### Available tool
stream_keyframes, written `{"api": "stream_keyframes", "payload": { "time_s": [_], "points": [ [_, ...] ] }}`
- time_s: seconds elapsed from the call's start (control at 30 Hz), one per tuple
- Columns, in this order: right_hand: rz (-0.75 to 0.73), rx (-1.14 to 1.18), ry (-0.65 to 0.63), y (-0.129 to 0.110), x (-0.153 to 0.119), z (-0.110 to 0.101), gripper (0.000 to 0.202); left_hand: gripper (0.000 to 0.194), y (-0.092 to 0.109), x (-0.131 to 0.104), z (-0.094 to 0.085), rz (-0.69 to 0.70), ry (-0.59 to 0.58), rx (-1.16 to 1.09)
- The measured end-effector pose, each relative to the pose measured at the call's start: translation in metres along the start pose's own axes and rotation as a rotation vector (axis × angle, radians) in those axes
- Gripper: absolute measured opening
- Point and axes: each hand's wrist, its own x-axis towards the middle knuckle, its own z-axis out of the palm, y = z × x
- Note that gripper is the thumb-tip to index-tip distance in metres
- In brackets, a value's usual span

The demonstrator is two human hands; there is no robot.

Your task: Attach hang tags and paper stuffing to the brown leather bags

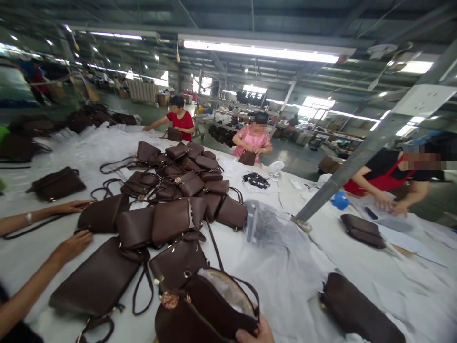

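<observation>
This is a factory floor, a workshop handling handbags. Many near-identical brown handbags (178,181) lie heaped on a long white worktable (357,267), with clear plastic wrapping (264,228) among them. Around it work several people, including one in a red shirt (183,124), one in pink (252,138) and one in a red apron (389,176). Overhead, long tube lights (260,51) hang beneath a high metal roof (143,14). A grey post (332,174) carries a socket panel (424,100), and cardboard boxes (164,99) and more loaded tables stand behind.

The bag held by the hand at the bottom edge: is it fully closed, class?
No, the bag gapes open, showing pale material inside.
</observation>
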Motion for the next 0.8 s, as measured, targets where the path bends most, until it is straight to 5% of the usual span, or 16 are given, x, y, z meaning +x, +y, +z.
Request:
{"api": "stream_keyframes", "payload": {
  "time_s": [0.13,0.27,0.4,0.53,0.67,0.8],
  "points": [
    [-0.163,-0.13,0.024,-0.039,-0.014,-0.005,0.037,0.112,0.049,-0.013,0.0,0.182,-0.305,0.279],
    [-0.188,-0.363,-0.077,-0.035,-0.026,-0.002,0.024,0.093,0.088,-0.01,-0.012,0.187,-0.379,0.317],
    [-0.146,-0.474,-0.136,0.016,-0.031,-0.003,0.025,0.08,0.076,0.005,-0.014,-0.002,-0.32,0.443],
    [0.014,-0.547,-0.179,0.051,-0.034,-0.029,0.073,0.073,0.055,0.005,-0.001,0.102,-0.19,0.622],
    [0.287,-1.007,0.176,0.054,-0.032,-0.08,0.042,0.067,0.055,-0.001,0.002,0.246,-0.015,0.704],
    [0.396,-1.188,0.503,0.06,-0.034,-0.128,0.03,0.07,0.063,-0.007,-0.017,0.315,0.192,0.727]
  ]
}}
